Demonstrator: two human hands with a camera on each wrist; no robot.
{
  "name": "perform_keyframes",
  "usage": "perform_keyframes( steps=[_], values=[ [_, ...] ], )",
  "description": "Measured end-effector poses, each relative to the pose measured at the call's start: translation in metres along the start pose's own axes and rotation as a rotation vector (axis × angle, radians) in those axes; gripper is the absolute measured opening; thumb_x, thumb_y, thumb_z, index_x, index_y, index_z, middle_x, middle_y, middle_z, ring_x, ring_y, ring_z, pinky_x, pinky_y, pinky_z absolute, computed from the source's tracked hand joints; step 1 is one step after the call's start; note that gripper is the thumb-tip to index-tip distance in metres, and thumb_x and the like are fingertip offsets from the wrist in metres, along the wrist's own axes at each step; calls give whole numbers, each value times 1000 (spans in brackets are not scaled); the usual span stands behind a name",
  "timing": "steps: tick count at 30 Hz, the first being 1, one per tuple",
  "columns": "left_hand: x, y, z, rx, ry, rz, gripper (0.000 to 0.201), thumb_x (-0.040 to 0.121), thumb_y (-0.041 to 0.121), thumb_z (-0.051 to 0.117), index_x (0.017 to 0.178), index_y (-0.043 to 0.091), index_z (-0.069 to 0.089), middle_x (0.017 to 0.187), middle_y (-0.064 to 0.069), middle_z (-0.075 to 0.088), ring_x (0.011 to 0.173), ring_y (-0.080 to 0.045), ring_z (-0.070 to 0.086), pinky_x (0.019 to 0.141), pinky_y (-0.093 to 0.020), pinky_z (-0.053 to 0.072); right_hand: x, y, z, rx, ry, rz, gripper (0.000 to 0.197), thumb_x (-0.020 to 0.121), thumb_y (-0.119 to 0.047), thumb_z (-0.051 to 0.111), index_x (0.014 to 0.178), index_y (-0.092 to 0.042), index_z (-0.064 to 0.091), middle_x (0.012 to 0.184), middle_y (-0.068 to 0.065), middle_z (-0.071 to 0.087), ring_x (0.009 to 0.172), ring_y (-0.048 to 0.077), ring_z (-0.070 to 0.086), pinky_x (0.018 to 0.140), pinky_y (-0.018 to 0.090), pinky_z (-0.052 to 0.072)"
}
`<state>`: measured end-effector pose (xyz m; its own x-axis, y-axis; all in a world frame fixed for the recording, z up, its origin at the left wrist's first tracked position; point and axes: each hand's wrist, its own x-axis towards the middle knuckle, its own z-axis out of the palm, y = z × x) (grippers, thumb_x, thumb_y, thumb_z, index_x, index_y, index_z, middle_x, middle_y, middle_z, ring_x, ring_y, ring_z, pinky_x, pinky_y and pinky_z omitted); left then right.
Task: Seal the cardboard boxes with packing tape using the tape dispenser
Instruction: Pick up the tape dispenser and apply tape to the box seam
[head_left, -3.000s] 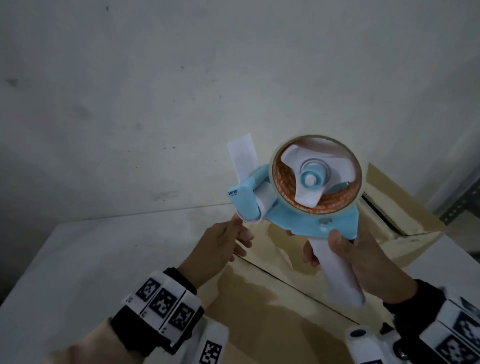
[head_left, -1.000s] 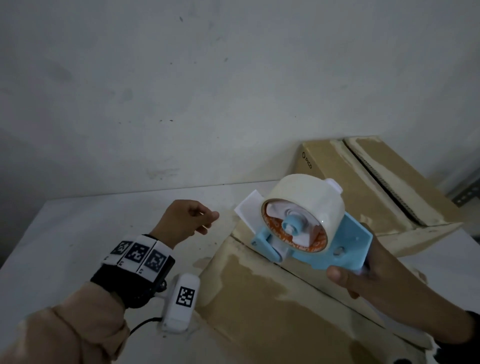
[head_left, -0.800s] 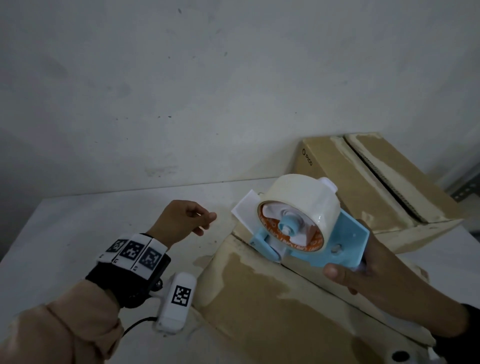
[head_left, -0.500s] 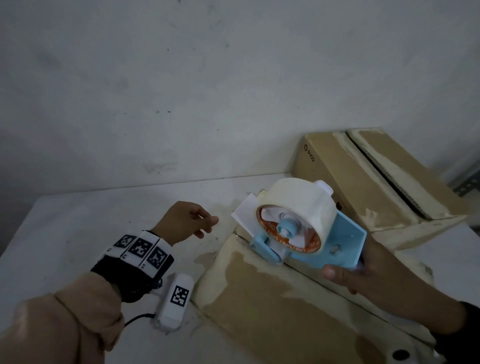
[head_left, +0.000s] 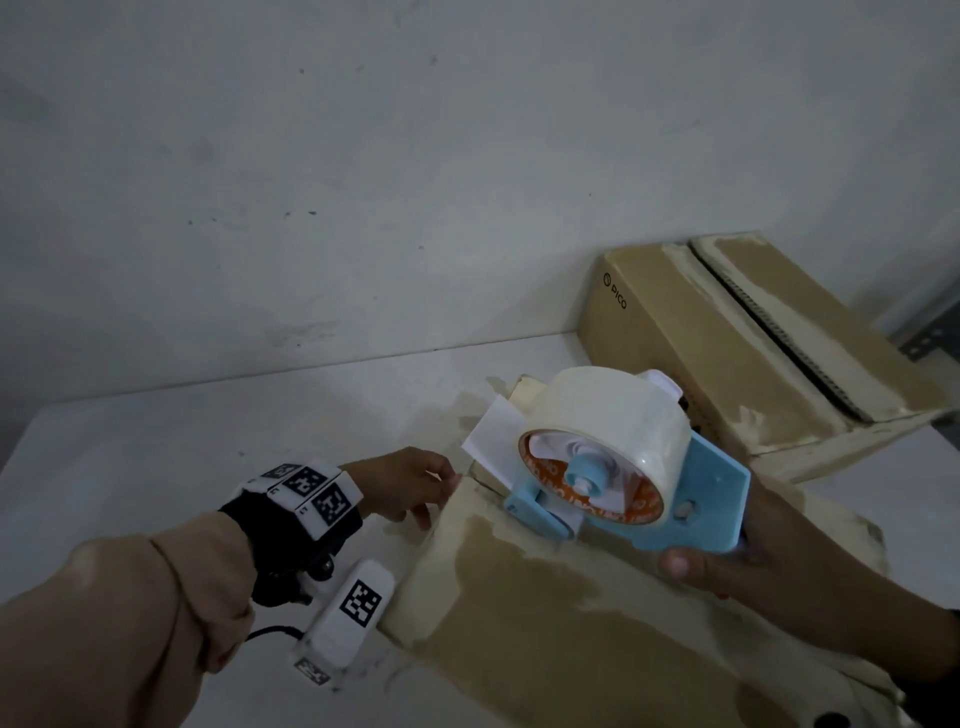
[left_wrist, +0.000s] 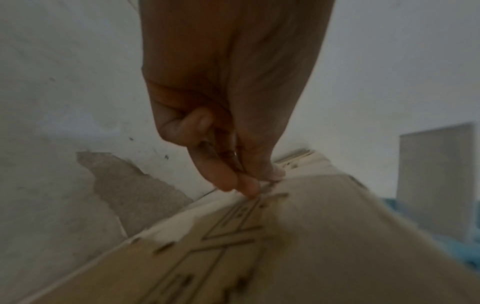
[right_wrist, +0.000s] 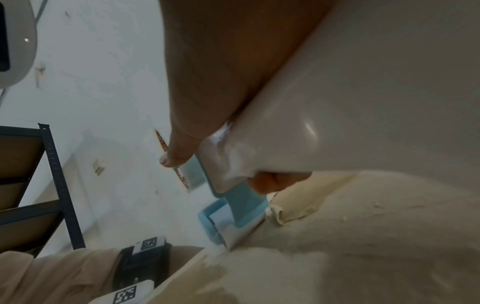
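Observation:
My right hand (head_left: 727, 564) grips the white handle (right_wrist: 337, 102) of the blue tape dispenser (head_left: 701, 499). The dispenser carries a roll of pale tape (head_left: 608, 415). Its nose sits on the top of the near cardboard box (head_left: 545, 639), at the far left end of the seam. My left hand (head_left: 405, 483) is at that end's edge, with thumb and fingertips (left_wrist: 249, 185) pinched on a thin pale sliver, apparently the tape end. A white flap (head_left: 491, 439) sticks up from the dispenser's front. The second box (head_left: 701, 353) stands behind, its top flaps slightly apart.
Both boxes stand on a white table (head_left: 182, 457) against a white wall. A dark metal shelf (right_wrist: 57, 185) stands beyond the table on the right. My left wrist camera unit (head_left: 348, 618) hangs beside the near box's left side.
My left hand has moved right and down from above the table to the near box's end edge. The dispenser has stayed at the box's far end, lower than three seconds ago.

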<state>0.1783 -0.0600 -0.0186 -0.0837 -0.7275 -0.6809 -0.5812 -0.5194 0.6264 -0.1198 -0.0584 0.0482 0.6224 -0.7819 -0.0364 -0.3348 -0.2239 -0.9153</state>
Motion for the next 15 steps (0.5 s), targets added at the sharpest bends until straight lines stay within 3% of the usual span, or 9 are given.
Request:
perform_keyframes(
  steps=[3,5,7,10,13,15],
  values=[
    [5,-1,0,-39,-39,-43,21,93,2,40,110,11,48,71,-3,57,38,-2,49,46,-21,28,0,-1,1,16,9,8,65,51,-72,71,109,-51,49,112,-19,62,99,1,61,78,15,50],
    [8,-1,1,-54,-51,-73,29,94,7,40,122,16,38,75,-6,59,44,-6,50,45,-20,32,0,-1,1,11,14,14,64,51,-73,70,108,-52,49,110,-20,62,98,1,61,77,14,50],
    [10,-3,7,-24,-73,-145,18,98,28,35,114,20,37,83,-7,57,54,-11,47,51,-21,37,0,-2,1,-3,18,20,67,50,-74,70,109,-51,48,110,-22,61,98,0,61,77,14,50],
    [7,-16,24,-54,-162,-259,53,94,56,7,98,18,43,98,-7,45,65,-13,39,60,-25,36,-1,-6,3,-20,34,26,79,47,-76,69,113,-38,49,109,-25,60,97,-3,60,72,9,47],
    [6,-19,28,-81,-147,-273,56,94,55,4,99,17,45,96,-5,45,70,-15,42,57,-22,35,-1,-12,4,-25,47,16,76,48,-75,68,112,-37,48,109,-27,60,95,-4,60,70,6,46],
    [-2,-17,22,-48,-93,-236,48,98,48,9,115,19,43,106,-6,50,84,-20,49,61,-23,40,0,-13,4,-5,35,6,66,51,-73,68,107,-44,51,107,-27,61,94,-5,60,69,5,46]
  ],
)
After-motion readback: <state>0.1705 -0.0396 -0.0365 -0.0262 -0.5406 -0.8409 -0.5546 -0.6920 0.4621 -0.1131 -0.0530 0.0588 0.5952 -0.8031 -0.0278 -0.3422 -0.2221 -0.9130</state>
